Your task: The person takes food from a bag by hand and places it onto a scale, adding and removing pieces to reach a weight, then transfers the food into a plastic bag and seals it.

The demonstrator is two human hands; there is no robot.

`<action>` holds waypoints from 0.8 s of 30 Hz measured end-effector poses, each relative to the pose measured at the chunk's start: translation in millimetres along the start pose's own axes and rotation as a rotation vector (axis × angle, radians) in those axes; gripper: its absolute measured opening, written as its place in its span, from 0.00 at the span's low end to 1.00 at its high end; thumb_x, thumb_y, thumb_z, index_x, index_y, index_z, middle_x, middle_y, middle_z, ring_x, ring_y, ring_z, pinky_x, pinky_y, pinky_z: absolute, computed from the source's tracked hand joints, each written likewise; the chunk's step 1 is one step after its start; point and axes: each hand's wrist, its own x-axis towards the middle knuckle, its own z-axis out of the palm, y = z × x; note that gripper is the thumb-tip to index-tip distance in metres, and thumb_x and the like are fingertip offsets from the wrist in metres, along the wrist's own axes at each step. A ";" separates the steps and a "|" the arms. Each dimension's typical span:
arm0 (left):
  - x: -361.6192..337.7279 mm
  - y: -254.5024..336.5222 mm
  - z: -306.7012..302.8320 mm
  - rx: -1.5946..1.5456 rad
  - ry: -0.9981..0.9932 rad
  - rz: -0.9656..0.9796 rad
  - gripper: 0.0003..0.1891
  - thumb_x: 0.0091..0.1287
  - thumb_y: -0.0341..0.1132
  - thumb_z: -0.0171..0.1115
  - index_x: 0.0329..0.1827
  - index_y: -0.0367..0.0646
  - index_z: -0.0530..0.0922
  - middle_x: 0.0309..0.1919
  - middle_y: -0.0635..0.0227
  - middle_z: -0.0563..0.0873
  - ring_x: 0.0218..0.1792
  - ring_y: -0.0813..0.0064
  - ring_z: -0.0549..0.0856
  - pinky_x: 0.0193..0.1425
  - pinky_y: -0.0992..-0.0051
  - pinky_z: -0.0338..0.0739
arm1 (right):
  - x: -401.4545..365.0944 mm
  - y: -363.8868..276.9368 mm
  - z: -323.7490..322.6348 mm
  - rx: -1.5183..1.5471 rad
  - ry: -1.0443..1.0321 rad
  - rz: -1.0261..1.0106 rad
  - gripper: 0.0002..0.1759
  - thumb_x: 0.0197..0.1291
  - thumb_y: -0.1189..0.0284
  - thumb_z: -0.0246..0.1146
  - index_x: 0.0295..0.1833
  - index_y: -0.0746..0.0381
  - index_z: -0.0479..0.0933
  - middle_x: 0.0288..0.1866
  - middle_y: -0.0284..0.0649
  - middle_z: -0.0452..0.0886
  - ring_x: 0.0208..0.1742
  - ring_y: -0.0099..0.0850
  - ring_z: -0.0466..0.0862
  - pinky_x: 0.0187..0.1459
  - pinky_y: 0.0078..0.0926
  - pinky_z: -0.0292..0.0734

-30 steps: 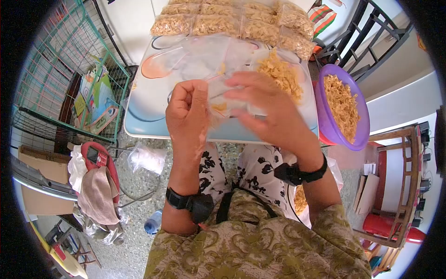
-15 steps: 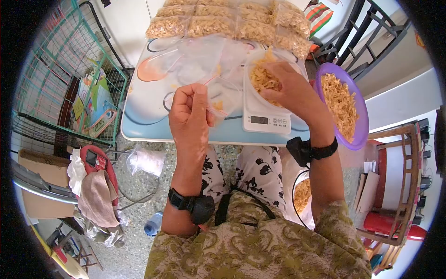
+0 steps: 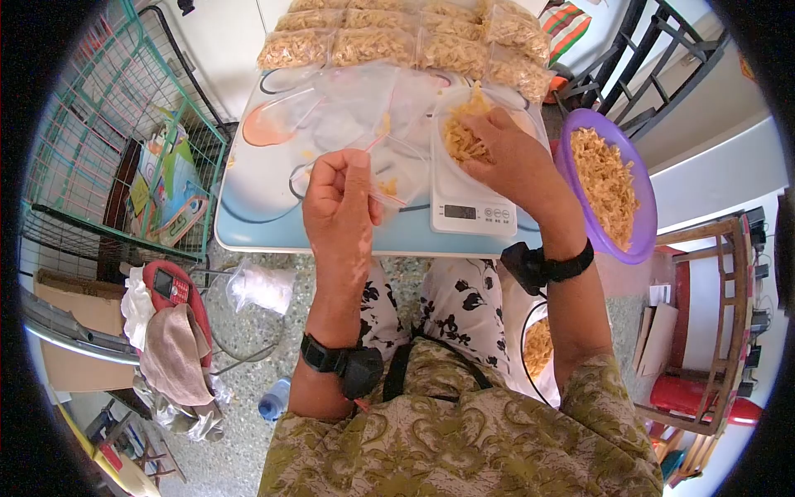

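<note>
My left hand point(image 3: 341, 195) is closed on the edge of a clear plastic bag point(image 3: 397, 178), which holds a few yellowish pieces near its bottom. To the right, my right hand point(image 3: 515, 157) reaches into a white bowl point(image 3: 440, 147) of yellow dried pieces point(image 3: 464, 132), its fingers bent around some of them; the fingertips are partly hidden. Beneath the bowl is a white digital scale point(image 3: 474, 217) with its display toward me. A purple basin point(image 3: 645, 195) full of the same kind of pieces stands right of the table.
Filled clear bags point(image 3: 373, 47) lie in rows along the far side of the table point(image 3: 273, 236). Empty plastic bags point(image 3: 352, 95) lie before them. A green wire cage point(image 3: 124, 157) stands at left, and a red phone point(image 3: 171, 286) rests below it.
My right hand has moved slightly down and its fingers have drawn together over the pieces in the bowl. My left hand stays in place with the bag.
</note>
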 end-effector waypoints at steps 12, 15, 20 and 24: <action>-1.7 6.6 -2.3 -0.004 0.010 0.011 0.10 0.73 0.40 0.62 0.44 0.42 0.78 0.23 0.78 0.75 0.18 0.87 0.71 0.20 0.84 0.64 | 6.1 13.1 -6.1 0.132 0.187 -0.053 0.11 0.61 0.66 0.62 0.42 0.62 0.80 0.36 0.48 0.81 0.39 0.44 0.83 0.40 0.37 0.78; -0.7 4.7 -0.8 -0.002 0.012 0.003 0.10 0.73 0.41 0.62 0.44 0.42 0.78 0.23 0.78 0.75 0.18 0.87 0.70 0.20 0.84 0.63 | 4.3 10.5 -16.9 0.290 0.235 0.051 0.11 0.61 0.67 0.65 0.44 0.62 0.80 0.37 0.45 0.82 0.37 0.38 0.84 0.39 0.33 0.78; -1.2 1.9 0.7 0.000 0.003 0.004 0.10 0.74 0.40 0.61 0.43 0.42 0.78 0.23 0.77 0.75 0.18 0.87 0.70 0.20 0.84 0.63 | 2.7 20.0 -17.4 0.419 0.163 0.187 0.11 0.61 0.68 0.65 0.45 0.63 0.79 0.34 0.43 0.83 0.34 0.35 0.83 0.38 0.32 0.77; -0.3 1.8 0.0 0.003 -0.011 0.000 0.10 0.74 0.40 0.61 0.43 0.42 0.78 0.23 0.77 0.76 0.18 0.87 0.70 0.20 0.84 0.63 | -1.5 22.5 -17.7 0.252 0.057 0.151 0.10 0.60 0.69 0.63 0.42 0.64 0.77 0.33 0.46 0.82 0.34 0.41 0.83 0.39 0.37 0.77</action>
